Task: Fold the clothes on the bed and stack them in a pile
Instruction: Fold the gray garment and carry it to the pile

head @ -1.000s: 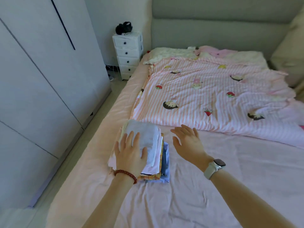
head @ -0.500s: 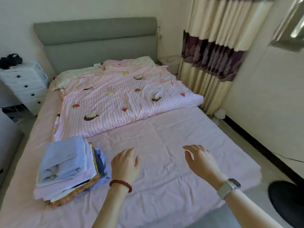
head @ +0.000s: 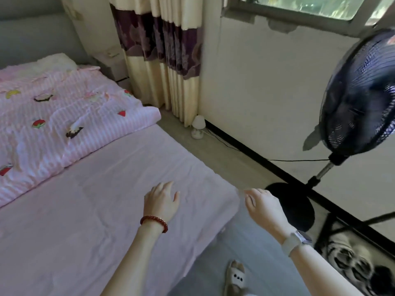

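Both hands are out in front, palms down, holding nothing. The left hand (head: 162, 202), a red bead bracelet (head: 154, 222) at its wrist, hovers over the bare pink sheet of the bed (head: 89, 210), fingers loosely spread and relaxed. The right hand (head: 265, 207), a pale watch (head: 296, 242) on the wrist, hangs just past the bed's corner, over the floor, fingers gently curved and apart. The pile of folded clothes is out of view here. Up the bed lies a pink striped quilt (head: 64, 116) with fruit prints. To the right stands a dark fan (head: 359, 99) by the wall, with a curtain (head: 162, 50) behind the bed's far corner and a slipper (head: 235, 276) on the floor below.
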